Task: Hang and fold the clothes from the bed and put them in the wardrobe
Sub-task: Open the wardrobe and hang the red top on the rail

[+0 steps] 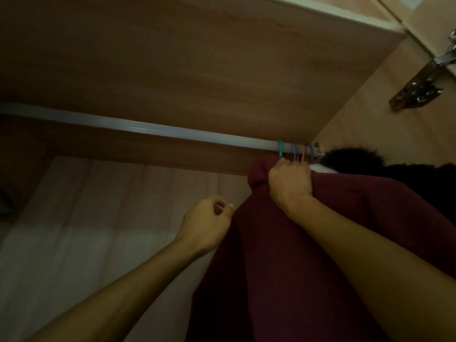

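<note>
I look up into the wardrobe. A grey rail [148, 128] runs across it, and several coloured hanger hooks [296, 151] sit bunched at its right end. A dark red garment [283, 255] hangs below the hooks. My right hand [288, 183] grips the top of this garment just under the teal hook [280, 148]. My left hand [207, 223] hovers beside the garment's left edge with fingers loosely curled, holding nothing. A black fuzzy garment [357, 159] and a bit of white cloth [323, 167] hang behind the red one.
A wooden shelf [197, 58] lies right above the rail. The wardrobe's right side wall [382, 114] carries a metal door hinge [419, 87]. The pale back panel [86, 230] fills the lower left.
</note>
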A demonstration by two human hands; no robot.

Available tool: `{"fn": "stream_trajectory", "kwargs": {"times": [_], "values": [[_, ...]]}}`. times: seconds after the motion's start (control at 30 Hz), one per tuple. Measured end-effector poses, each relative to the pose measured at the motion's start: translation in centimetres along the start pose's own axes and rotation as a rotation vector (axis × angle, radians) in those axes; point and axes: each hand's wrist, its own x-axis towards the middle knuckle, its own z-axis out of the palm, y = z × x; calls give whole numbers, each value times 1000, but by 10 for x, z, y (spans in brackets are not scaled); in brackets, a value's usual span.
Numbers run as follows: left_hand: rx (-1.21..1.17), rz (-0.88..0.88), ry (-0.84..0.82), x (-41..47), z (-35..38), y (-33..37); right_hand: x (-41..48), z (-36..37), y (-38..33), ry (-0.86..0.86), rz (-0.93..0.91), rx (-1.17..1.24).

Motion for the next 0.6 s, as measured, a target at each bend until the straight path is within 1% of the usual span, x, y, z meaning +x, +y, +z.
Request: {"fn": "stream_trajectory", "kwargs": {"times": [0.07,0.1,0.2,0.33,0.47,0.6], "values": [[23,-1,24,-4,-13,6,-5,-10,-9,40,3,44],[26,2,43,-6,-19,9,-9,-17,-14,64,-28,94],[-7,3,114,-23,-39,15,-25,-41,-30,131,-129,310],[50,9,131,-59,-63,17,-49,-79,-47,177,-144,536],[36,-7,145,-95,-90,24,-85,-113,-54,121,-126,657],[-12,-12,161,-145,-119,30,-146,-143,-49,13,-147,677]]}}
